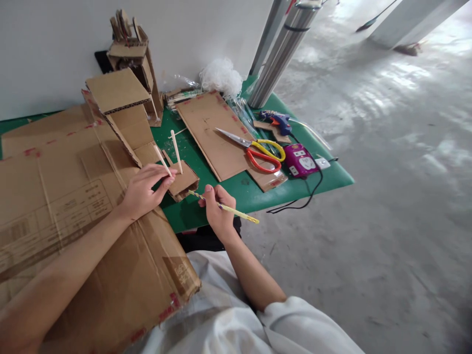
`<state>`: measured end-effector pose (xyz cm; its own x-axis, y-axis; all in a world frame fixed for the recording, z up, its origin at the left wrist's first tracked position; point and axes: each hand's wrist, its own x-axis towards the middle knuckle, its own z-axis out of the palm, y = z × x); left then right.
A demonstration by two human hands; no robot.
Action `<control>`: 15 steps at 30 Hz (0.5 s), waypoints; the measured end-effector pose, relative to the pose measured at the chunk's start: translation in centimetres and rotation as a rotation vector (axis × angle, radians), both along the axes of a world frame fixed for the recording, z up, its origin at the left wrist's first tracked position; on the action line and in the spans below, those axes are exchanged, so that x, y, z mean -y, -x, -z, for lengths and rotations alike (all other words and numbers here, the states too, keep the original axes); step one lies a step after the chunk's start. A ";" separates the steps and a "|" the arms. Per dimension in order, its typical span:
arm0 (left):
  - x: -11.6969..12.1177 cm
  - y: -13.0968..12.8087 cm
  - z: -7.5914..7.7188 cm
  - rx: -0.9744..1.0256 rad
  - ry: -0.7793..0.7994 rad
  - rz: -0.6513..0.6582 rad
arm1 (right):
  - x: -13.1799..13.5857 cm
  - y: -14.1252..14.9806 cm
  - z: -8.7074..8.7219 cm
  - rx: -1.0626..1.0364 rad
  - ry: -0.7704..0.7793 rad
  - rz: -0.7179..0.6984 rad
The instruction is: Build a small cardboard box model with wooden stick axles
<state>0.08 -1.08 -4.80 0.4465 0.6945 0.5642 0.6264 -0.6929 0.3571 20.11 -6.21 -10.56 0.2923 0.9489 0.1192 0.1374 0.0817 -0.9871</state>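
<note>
My left hand (147, 191) is closed in a pinch around the lower part of a thin pale wooden stick (161, 156), which leans up to the left. Its fingertips are beside a small cardboard block (186, 181), from which a second wooden stick (176, 150) stands up, slightly tilted. Just right of the block, my right hand (219, 209) is wrapped around a yellow pencil (239, 213) with dark markings. One end of the pencil reaches the block's near edge; whether it touches cannot be told. Behind my left hand stands a folded cardboard structure (118, 91).
Scissors (254, 147) lie on a cardboard sheet (206, 132). A glue gun (276, 120) and a purple power socket (302, 161) with a black cord are farther right. A big flattened carton (73, 162) covers the left of the green table (236, 199). A metal post (283, 54) rises behind.
</note>
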 end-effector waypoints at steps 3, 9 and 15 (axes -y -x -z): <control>0.1 0.1 -0.1 0.015 0.015 0.002 | -0.2 0.0 0.0 0.038 -0.001 0.005; -0.3 -1.3 -2.9 -0.155 0.193 -0.062 | -0.6 -0.1 0.0 0.006 0.010 -0.032; -1.7 -3.5 -4.2 -0.245 0.310 -0.135 | -0.6 -0.7 -0.5 -0.074 0.044 -0.148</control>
